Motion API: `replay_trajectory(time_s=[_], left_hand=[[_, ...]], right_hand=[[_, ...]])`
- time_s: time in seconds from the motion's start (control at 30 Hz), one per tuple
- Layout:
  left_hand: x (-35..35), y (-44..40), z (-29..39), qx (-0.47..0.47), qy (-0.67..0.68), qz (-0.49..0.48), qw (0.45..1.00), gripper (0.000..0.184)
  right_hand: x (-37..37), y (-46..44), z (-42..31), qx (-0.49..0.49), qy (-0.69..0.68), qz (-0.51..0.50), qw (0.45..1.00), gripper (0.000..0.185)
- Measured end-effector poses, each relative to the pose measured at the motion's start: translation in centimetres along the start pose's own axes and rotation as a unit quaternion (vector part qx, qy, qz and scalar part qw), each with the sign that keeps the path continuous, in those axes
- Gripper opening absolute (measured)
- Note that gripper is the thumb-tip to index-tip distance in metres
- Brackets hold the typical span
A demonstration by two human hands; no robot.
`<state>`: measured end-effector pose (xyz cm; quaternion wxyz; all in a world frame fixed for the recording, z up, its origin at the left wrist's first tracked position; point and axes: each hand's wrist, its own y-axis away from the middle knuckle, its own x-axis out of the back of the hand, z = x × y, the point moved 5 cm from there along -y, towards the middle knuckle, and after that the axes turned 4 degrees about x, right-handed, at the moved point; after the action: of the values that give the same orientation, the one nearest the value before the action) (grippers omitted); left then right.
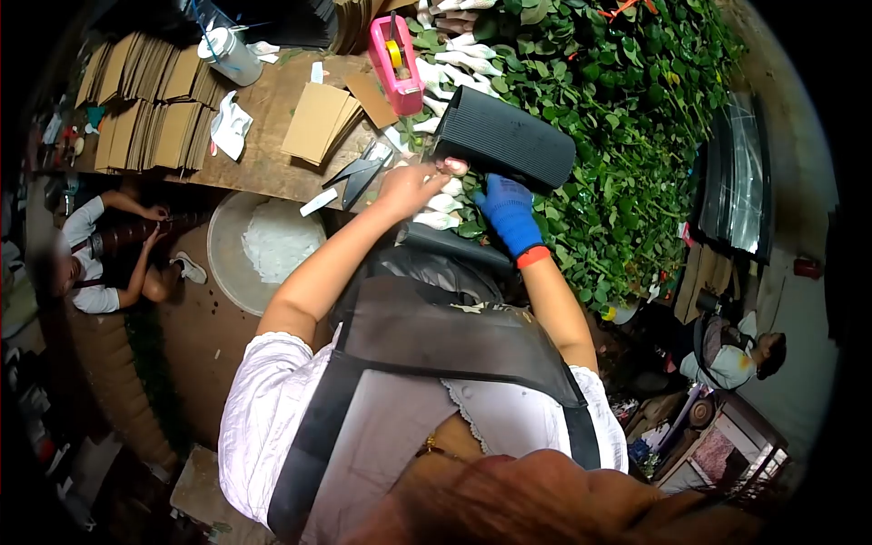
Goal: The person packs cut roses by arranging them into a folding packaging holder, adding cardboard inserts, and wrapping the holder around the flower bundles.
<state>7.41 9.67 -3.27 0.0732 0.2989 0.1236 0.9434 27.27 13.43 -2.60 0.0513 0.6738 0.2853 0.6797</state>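
My left hand (pixel 409 193), bare, reaches over a row of white-netted flower buds (pixel 438 221), its fingers drawn together at the buds beside a pinkish bud (pixel 454 166). What lies between the fingertips is too small to tell. In a blue glove, my right hand (pixel 509 213) lies on the green stems and leaves at the lower edge of a curved black corrugated sheet (pixel 509 136). Its fingertips are partly hidden there. Black-handled scissors (pixel 361 171) lie open just left of my left hand.
Cardboard pieces (pixel 322 123), a pink tape dispenser (pixel 396 68), a white container (pixel 231 56) and stacked cardboard (pixel 153 100) are on the wooden table (pixel 263 168). Leafy stems (pixel 618 136) fill the right side. A tub (pixel 263 250) stands below left. Two people sit at either side.
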Motion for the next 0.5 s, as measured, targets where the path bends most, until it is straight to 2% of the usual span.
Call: replay_trajectory(time_s=[0.03, 0.17, 0.27, 0.3, 0.4, 0.43, 0.5], left_hand=[[0.0, 0.1, 0.6, -0.015, 0.023, 0.017, 0.999, 0.038], [-0.3, 0.5, -2.0, 0.024, 0.116, 0.058, 0.991, 0.035], [-0.5, 1.3, -2.8, 0.016, 0.194, 0.121, 0.973, 0.034], [-0.9, 1.6, -3.3, 0.043, 0.221, 0.114, 0.968, 0.031], [-0.8, 1.3, -6.7, 0.1, 0.267, 0.184, 0.941, 0.029], [0.6, 1.3, -6.3, 0.054, 0.335, 0.235, 0.911, 0.028], [3.0, 1.5, -6.5, 0.042, 0.295, 0.172, 0.939, 0.021]], right_hand=[[0.1, 0.2, -0.2, -0.008, 0.01, 0.006, 1.0, 0.046], [0.2, 0.1, -0.3, -0.027, 0.014, 0.029, 0.999, 0.037], [0.5, 0.4, -0.5, -0.007, 0.008, 0.071, 0.997, 0.036], [0.2, 0.3, -0.3, -0.014, 0.006, 0.042, 0.999, 0.04], [0.3, 0.1, -0.4, -0.028, 0.002, -0.016, 0.999, 0.05], [0.1, 0.0, -0.3, -0.031, -0.002, -0.014, 0.999, 0.05], [0.3, 0.3, 0.3, -0.035, -0.029, -0.026, 0.999, 0.055]])
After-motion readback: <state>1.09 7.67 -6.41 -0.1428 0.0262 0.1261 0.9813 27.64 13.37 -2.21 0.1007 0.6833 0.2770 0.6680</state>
